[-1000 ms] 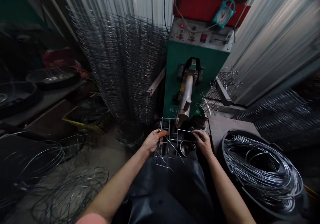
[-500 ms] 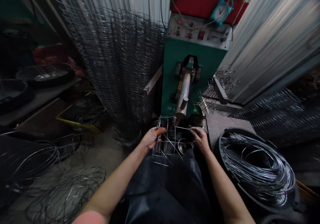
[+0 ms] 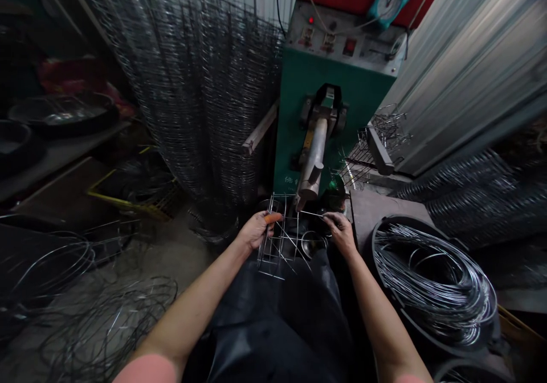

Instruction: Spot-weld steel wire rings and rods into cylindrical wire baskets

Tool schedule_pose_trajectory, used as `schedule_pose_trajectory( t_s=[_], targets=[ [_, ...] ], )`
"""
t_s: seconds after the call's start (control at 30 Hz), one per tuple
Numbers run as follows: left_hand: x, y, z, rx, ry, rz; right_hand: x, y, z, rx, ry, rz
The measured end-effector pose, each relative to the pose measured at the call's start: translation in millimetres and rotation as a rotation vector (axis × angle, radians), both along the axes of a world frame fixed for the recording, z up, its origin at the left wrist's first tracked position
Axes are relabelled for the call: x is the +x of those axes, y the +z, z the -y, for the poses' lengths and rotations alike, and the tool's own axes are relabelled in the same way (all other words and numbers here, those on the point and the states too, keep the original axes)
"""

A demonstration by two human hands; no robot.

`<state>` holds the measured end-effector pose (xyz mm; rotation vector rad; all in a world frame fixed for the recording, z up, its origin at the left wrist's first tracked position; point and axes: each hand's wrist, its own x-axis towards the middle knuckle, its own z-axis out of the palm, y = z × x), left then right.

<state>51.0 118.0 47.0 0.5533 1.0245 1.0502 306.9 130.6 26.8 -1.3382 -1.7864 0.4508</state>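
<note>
Silvery wire frame; thin, criss-crossed

Silvery wire frame, green machine with white lettering, turquoise clock, pink sleeves.

Single view, worn on the head: looks forward and down over the person's dark-covered lap. Left hand and right hand lie near the lens, below frame centre; green machine stands farther off, front toward the camera. Wide field.
</note>
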Motion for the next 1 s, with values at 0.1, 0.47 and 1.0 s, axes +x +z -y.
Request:
schedule_pose_trajectory(
  t_s=[0.1,0.47,1.0],
  targets=[
    [-0.4,-2.3,-1.2,-0.003,-0.008,0.0,0.7,-0.9,0.2,-0.002,-0.003,0.005],
    [1.6,4.6,0.4,0.023,0.011,-0.055,2.0,-4.8,-3.0,0.005,-0.002,-0.069],
    [-1.5,2.8,-1.4,-0.013,-0.024,-0.078,-63.7,42.6,54.7,0.064,0.008,0.279]
  ],
)
